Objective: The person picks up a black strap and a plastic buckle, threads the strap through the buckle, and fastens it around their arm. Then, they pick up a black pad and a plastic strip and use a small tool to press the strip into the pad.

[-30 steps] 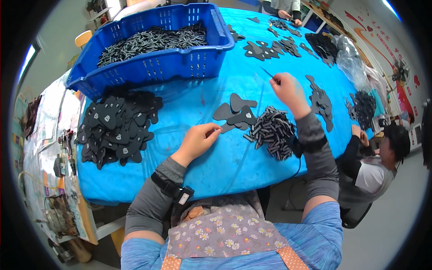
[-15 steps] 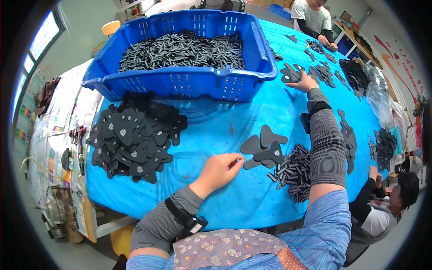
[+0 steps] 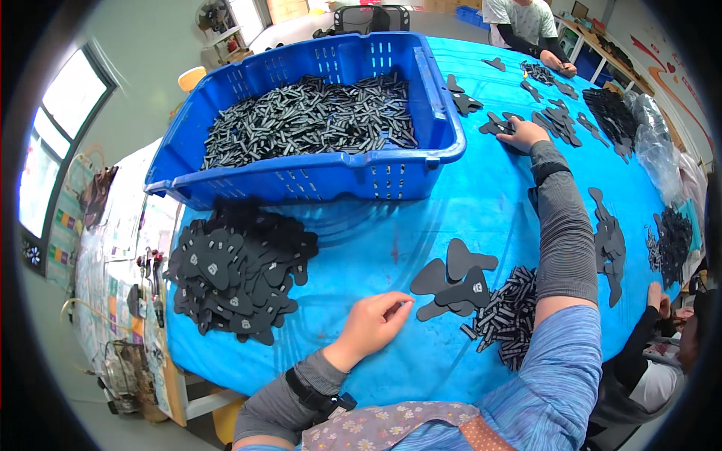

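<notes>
My right hand reaches out to the far right over a small group of flat black lobed pieces. Its thumb and fingers close on one of them, whose outline is partly hidden. Near the middle of the table rests my left hand, fingers curled in and nothing visible in them. Just right of it lie several more flat black lobed pieces, overlapping, one with a small white mark. Beside these is a heap of short black strips, partly behind my right arm.
A large blue crate of short dark strips stands at the back left. In front of it is a big pile of black lobed pieces. More pieces lie to the right. One person works at the far end, another at the right.
My view has shifted, so the table sits lower in it. My right hand stays at the far pieces, its thumb and fingers now nearer together. My left hand keeps its place beside the near pieces.
</notes>
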### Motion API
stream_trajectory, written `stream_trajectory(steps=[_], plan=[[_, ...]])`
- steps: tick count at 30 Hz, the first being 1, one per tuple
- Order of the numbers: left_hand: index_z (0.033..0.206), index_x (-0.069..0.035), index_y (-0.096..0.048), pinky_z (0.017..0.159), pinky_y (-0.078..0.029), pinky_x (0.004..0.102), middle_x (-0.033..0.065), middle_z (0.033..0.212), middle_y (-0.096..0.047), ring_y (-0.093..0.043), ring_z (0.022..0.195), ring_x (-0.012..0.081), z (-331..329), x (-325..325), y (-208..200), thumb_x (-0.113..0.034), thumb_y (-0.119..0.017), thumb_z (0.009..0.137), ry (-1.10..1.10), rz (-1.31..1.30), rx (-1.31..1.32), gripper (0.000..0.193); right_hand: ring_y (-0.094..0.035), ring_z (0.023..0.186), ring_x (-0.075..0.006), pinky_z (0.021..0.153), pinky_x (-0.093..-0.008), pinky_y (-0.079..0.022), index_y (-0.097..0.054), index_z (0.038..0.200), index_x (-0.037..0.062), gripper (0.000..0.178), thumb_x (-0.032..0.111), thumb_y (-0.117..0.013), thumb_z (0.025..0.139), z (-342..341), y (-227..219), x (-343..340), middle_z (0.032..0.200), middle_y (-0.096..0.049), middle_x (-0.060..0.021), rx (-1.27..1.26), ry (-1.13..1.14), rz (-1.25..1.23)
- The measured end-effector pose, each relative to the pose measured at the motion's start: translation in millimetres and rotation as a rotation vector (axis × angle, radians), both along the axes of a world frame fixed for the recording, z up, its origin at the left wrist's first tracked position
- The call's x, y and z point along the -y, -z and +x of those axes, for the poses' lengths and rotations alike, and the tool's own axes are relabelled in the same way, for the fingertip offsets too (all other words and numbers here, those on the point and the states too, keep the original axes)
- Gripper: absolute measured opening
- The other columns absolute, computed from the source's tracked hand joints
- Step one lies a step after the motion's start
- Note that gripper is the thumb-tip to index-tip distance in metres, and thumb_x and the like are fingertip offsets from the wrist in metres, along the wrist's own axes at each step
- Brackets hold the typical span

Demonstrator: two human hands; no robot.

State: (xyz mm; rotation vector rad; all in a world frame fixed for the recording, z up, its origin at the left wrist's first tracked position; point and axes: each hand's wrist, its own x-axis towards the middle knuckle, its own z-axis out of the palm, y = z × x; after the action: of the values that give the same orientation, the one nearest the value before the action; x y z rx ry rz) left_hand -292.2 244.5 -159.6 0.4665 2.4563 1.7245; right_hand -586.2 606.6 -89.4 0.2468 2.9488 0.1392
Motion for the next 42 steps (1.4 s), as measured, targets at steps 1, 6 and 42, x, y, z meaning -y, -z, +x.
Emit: stream_trajectory(steps=[1, 6, 42], plan=[[0.091, -0.003, -0.065, 0.049, -0.038, 0.0223, 0.0029, 0.066, -0.059, -0.050, 0.054, 0.0063, -1, -1, 0, -0.009, -0.061, 0.082, 0.009, -0.002, -0.002, 0.011, -0.053, 0.112, -0.0279, 0.092, -0.0386, -0.044, -0.038, 0.133, 0.0116, 0.076, 0.059, -0.057, 0.076, -3, 4, -6, 0.124, -0.052, -0.0156, -0.002, 0.009, -0.002], [0.091, -0.003, -0.065, 0.047, -0.037, 0.0217, 0.0025, 0.067, -0.060, -0.049, 0.053, 0.0053, -3, -3, -1, -0.007, -0.061, 0.082, -0.002, -0.008, -0.020, 0.011, -0.057, 0.104, -0.0290, 0.086, -0.0391, -0.046, -0.043, 0.127, 0.0114, 0.058, 0.037, -0.060, 0.078, -10, 12, -14, 0.114, -0.057, -0.0150, -0.087, -0.032, 0.039], [0.088, -0.002, -0.064, 0.054, -0.042, 0.0219, 0.0024, 0.066, -0.060, -0.053, 0.060, 0.0065, -6, -9, -1, -0.011, -0.060, 0.084, -0.038, -0.052, -0.060, 0.011, -0.062, 0.082, -0.0321, 0.071, -0.0400, -0.050, -0.066, 0.086, 0.0028, 0.035, 0.033, -0.071, 0.069, 97, -43, 45, 0.088, -0.065, -0.0168, -0.099, -0.263, -0.035]])
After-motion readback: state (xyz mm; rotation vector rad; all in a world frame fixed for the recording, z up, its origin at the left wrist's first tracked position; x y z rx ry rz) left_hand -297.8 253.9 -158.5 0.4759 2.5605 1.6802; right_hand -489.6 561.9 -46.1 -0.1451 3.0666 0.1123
